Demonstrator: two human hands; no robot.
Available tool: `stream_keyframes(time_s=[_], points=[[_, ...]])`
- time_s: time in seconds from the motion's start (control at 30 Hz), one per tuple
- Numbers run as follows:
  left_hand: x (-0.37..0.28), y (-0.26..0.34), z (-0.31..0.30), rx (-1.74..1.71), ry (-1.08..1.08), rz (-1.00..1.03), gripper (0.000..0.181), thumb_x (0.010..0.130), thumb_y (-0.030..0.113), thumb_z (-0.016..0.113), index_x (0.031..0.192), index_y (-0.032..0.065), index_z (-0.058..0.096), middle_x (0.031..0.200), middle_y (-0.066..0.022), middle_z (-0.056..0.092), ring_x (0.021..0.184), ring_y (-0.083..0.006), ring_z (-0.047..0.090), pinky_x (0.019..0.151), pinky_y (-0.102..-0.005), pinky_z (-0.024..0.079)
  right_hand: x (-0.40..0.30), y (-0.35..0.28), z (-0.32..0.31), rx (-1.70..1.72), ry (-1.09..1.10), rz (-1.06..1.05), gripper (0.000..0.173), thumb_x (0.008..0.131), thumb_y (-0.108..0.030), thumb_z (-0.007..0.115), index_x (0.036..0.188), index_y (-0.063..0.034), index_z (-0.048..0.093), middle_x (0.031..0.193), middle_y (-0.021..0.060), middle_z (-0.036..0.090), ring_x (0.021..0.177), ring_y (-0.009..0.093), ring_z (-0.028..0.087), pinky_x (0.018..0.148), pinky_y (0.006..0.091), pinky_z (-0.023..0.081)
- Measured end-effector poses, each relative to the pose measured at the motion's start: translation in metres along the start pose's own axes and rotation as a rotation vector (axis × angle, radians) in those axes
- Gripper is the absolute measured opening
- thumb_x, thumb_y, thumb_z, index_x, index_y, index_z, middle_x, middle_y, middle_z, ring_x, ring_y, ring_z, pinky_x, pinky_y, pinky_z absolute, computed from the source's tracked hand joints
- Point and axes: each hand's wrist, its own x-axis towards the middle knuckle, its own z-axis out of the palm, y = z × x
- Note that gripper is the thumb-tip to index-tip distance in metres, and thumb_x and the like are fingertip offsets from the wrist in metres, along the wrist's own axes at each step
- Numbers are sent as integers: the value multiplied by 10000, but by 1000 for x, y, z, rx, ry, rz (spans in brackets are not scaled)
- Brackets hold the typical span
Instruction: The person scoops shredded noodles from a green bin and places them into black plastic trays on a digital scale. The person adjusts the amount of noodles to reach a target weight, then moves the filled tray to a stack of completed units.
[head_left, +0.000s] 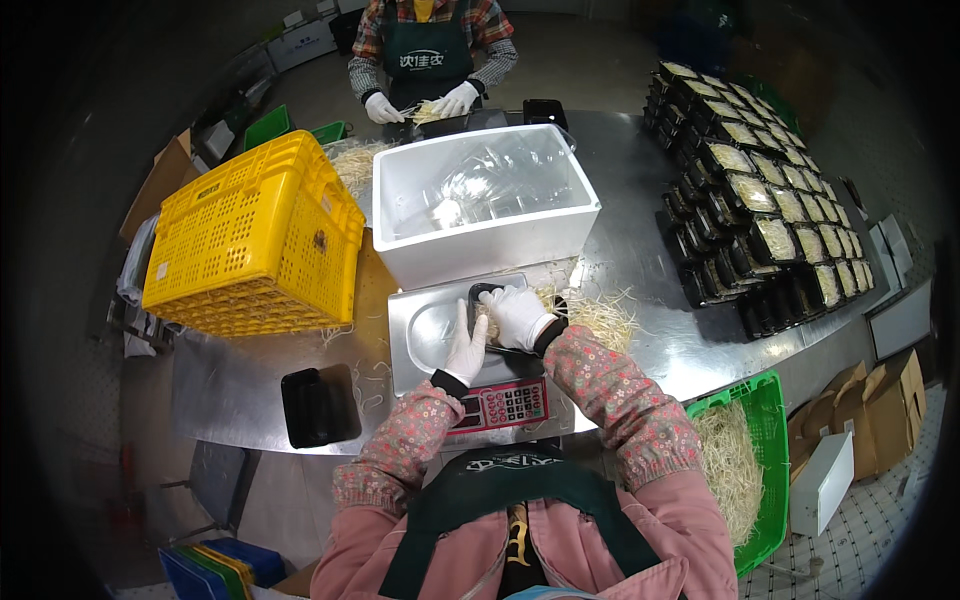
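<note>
A black plastic tray (478, 289) with bean sprouts (491, 330) in it sits on the steel pan of a digital scale (435, 334). My gloved left hand (466, 349) holds the tray's left side, its fingers lying along the wall. Over the sprouts, my gloved right hand (516, 313) bends its fingers down into the tray; whether they grip or only press is hidden. Loose bean sprouts (604, 319) lie heaped just right of the scale. The red keypad (514, 405) of the scale faces me, partly behind my left wrist.
Beyond the scale stands a white foam box (487, 251) holding clear plastic. A yellow crate (247, 240) is left, an empty black tray (319, 405) nearer. Stacked packed trays (772, 240) fill the right. A green crate (776, 465) holds sprouts. Opposite, a person (431, 60) handles sprouts.
</note>
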Motion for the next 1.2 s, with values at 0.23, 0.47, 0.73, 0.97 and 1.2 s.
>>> stream_keyframes(time_s=[0.23, 0.47, 0.73, 0.97, 1.2], points=[[6, 17, -21, 826, -150, 239, 624, 985, 342, 417, 1490, 6, 272, 1527, -194, 320, 1401, -323, 332, 1119, -451, 295, 10, 0, 26, 310, -55, -71, 697, 663, -305, 750, 1235, 3, 498, 1115, 214, 589, 1070, 366, 569, 909, 449, 458], [-1, 14, -14, 877, -95, 147, 579, 974, 292, 409, 1484, 40, 301, 1525, -153, 351, 1391, -295, 358, 1107, -452, 305, -22, 20, 4, 320, -100, -172, 781, 850, -384, 643, 1435, 32, 334, 1434, 271, 400, 1348, 414, 370, 1126, 472, 293], [-9, 20, -15, 594, -3, 188, 553, 937, 163, 459, 1455, 2, 347, 1474, -213, 392, 1396, -356, 326, 1142, -441, 253, -8, 41, -1, 503, -216, -236, 823, 806, -395, 687, 1444, 5, 353, 1464, 236, 390, 1395, 368, 323, 1156, 454, 244], [-11, 58, -111, 319, 305, 154, 518, 947, 107, 467, 1422, -65, 356, 1464, -254, 383, 1386, -348, 344, 1154, -387, 264, -45, 123, -118, 642, 100, 13, 778, 749, -330, 791, 1388, -22, 471, 1410, 210, 479, 1340, 322, 428, 1129, 393, 325], [31, 25, -130, 1422, 143, 289, 529, 961, 376, 498, 1275, -49, 489, 1339, -268, 480, 1260, -428, 437, 1046, -480, 365, -25, 39, -79, 206, 93, -51, 1282, 529, -611, 846, 1523, -121, 201, 1568, 245, 158, 1447, 455, 133, 1108, 661, 177]])
